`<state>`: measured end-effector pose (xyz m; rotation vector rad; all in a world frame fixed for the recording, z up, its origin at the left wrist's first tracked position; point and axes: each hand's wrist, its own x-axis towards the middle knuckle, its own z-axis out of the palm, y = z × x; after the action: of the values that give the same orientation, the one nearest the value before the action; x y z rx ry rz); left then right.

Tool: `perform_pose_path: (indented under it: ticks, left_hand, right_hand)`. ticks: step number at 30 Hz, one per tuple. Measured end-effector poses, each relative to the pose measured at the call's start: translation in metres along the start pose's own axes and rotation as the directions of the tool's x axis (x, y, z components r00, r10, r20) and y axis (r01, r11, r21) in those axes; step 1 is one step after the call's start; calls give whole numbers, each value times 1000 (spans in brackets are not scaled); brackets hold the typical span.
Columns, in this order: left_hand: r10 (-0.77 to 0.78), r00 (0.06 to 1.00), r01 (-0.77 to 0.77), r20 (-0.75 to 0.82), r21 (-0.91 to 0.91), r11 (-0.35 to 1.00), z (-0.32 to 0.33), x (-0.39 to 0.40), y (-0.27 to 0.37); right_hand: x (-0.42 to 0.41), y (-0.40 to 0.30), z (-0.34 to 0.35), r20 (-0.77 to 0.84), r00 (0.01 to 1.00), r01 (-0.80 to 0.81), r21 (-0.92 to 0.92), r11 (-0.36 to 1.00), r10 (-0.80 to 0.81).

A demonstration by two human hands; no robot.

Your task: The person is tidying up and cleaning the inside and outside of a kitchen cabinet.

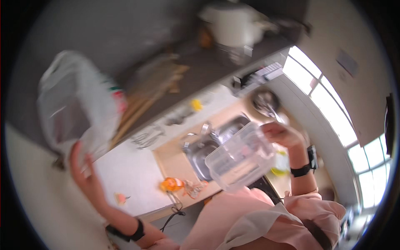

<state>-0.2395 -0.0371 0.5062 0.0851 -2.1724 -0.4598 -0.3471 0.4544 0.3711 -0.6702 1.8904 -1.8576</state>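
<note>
My right hand (282, 134) grips the end of a clear plastic container (239, 156), which hangs tilted in front of the sink (203, 156). At the left, my left hand (82, 168) is raised against the lower edge of a white, partly see-through plastic bag (81, 103) with red and green print. Blur hides whether its fingers are closed on the bag. A dark reddish shape shows through the bag. Both wrists wear black bands.
A wooden rack (140, 100) and a white pot (234, 25) stand on the dark shelf (200, 75) above the sink. An orange bottle (172, 184) lies on the counter beside a cable. A metal pan (265, 100) is beyond the sink, near the windows.
</note>
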Motion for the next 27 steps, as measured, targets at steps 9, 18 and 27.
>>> perform_pose_path:
  ticks: [9, 18, 27]
  left_hand:
    - [47, 998, -56, 40, 249, 967, -4, 15, -28]
    - [68, 997, -55, -27, 346, 937, -27, -6, -31]
    - [-210, 974, 225, -84, 253, 941, 1, 2, -44]
  right_hand:
    - [-183, 236, -52, -897, 399, -838, -273, 472, 191]
    - [-70, 189, -67, -599, 780, -529, -479, 700, 180]
    - [151, -158, 201, 343, 747, 629, -87, 773, -569]
